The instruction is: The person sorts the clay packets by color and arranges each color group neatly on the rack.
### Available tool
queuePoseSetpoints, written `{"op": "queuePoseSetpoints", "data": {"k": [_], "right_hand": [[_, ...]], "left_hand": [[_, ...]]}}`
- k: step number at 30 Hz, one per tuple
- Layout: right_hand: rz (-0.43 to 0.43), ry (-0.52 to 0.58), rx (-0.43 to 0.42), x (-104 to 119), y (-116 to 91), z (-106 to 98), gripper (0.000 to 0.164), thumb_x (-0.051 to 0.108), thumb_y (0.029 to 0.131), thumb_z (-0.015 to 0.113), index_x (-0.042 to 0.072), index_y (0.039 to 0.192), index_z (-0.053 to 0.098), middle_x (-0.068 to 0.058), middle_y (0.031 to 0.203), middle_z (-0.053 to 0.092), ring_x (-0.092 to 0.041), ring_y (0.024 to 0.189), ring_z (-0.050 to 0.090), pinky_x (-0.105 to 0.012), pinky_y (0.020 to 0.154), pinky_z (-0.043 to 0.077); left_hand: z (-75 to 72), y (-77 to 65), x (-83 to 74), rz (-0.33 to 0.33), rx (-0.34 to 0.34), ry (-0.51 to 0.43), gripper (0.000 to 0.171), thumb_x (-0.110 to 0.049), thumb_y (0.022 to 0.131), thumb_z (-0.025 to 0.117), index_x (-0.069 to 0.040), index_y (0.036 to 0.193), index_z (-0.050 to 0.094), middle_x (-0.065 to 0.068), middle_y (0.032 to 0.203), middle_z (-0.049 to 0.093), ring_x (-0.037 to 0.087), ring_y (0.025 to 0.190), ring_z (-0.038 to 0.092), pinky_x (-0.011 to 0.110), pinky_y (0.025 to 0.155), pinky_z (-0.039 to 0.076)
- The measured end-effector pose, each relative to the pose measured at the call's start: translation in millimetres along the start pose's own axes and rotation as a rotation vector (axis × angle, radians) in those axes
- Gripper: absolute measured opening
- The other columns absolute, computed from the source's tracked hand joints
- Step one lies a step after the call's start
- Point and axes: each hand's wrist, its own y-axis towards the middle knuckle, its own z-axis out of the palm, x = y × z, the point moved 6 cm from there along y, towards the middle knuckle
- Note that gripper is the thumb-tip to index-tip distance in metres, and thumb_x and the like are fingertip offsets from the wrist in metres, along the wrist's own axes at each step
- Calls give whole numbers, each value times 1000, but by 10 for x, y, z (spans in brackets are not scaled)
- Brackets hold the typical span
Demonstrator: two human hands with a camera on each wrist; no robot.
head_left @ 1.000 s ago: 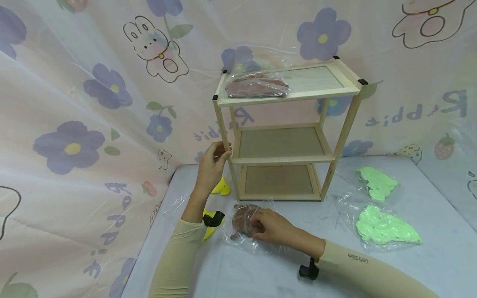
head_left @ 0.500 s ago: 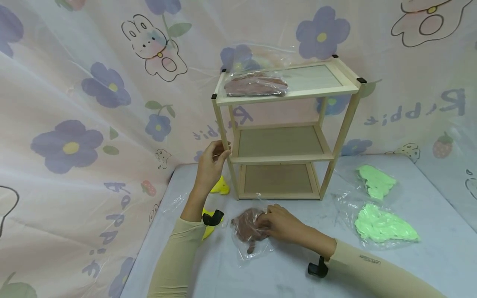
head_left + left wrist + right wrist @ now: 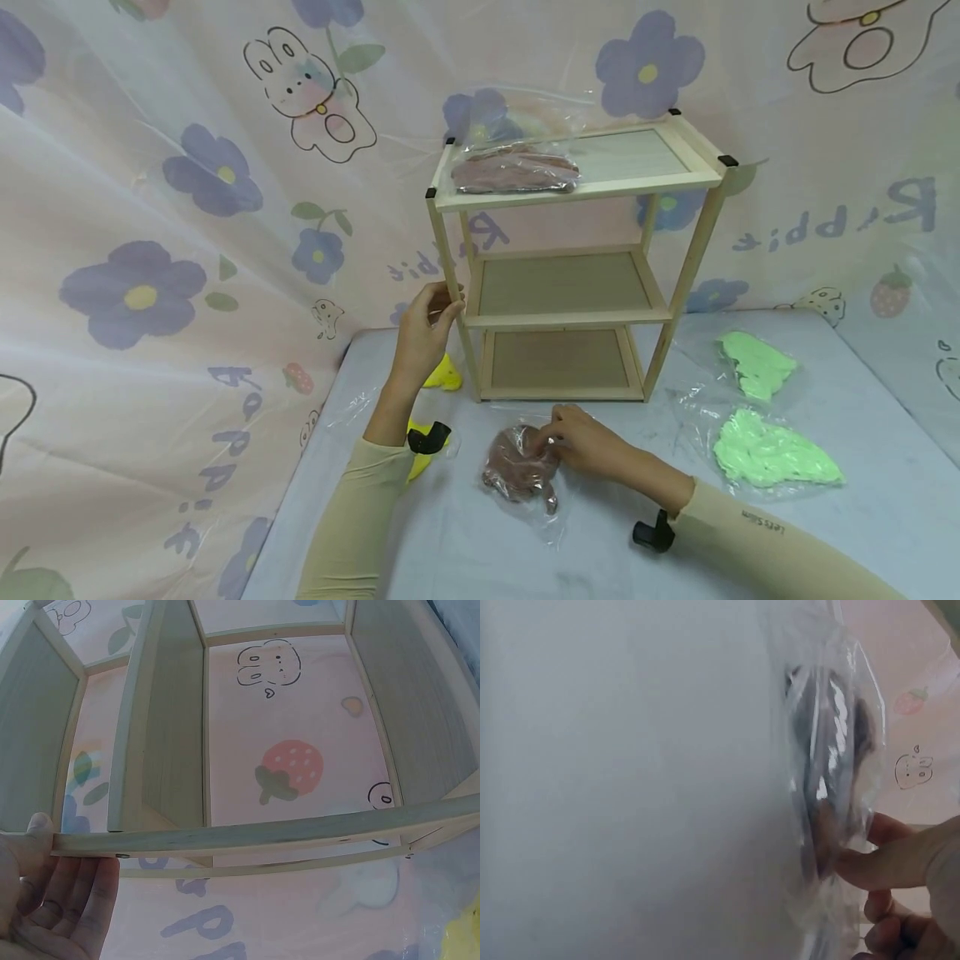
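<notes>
A brown thing [image 3: 519, 468] in a clear bag [image 3: 551, 527] is in front of the wooden rack [image 3: 567, 319], near its middle. I cannot tell if it touches the bench [image 3: 600, 571] or hangs just over it. The right hand [image 3: 588, 440] has its grip on it, pinching the bagged thing at its upper right side, seen from the head. From there the brown thing looks almost round, so its long axis is hard to tell. A thin bit sticks out at the bottom and points toward the person, a little to the right. In the right wrist view the thing shows from its side, and looks long and thin, running up and down that picture.

The left hand [image 3: 422, 332] holds the rack's front left post [image 3: 443, 247]. Its thumb is on one side and its fingers are on the other. The post stands up, and the rack's long side runs left to right.

On the top shelf [image 3: 633, 158] lies another brown bundle [image 3: 516, 172] in a bag, long from left to right. Two green things [image 3: 776, 454] lie on the right. Yellow bits [image 3: 444, 377] peek out by the left arm.
</notes>
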Motion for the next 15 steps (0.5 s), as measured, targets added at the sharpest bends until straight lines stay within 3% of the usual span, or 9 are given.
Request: {"op": "queuePoseSetpoints", "data": {"k": [7,11,15], "right_hand": [[82,73,-16,-51,-78,8,26,5,94,81,14,117,74,3,98,62,-16,92,57,-32,79,53],[122,110,-71,5,-167,-30,18,19,96,83,13,106,69,2,94,63,-17,88,58,-29,75,53],[188,165,-62,63,-252,-23,26,35,95,85,15,99,68,5,88,60,-13,82,54,-26,69,48]], "left_hand": [[13,-4,-5,0,3,10,32,-17,107,69,-4,136,65,14,124,72,30,118,69,45,109,57],[10,5,1,8,2,4,32,-19,107,68,-3,135,64,14,123,72,29,117,70,44,108,58],[4,12,14,12,3,-5,32,-20,107,67,-3,135,64,13,122,72,29,116,69,43,107,58]]}}
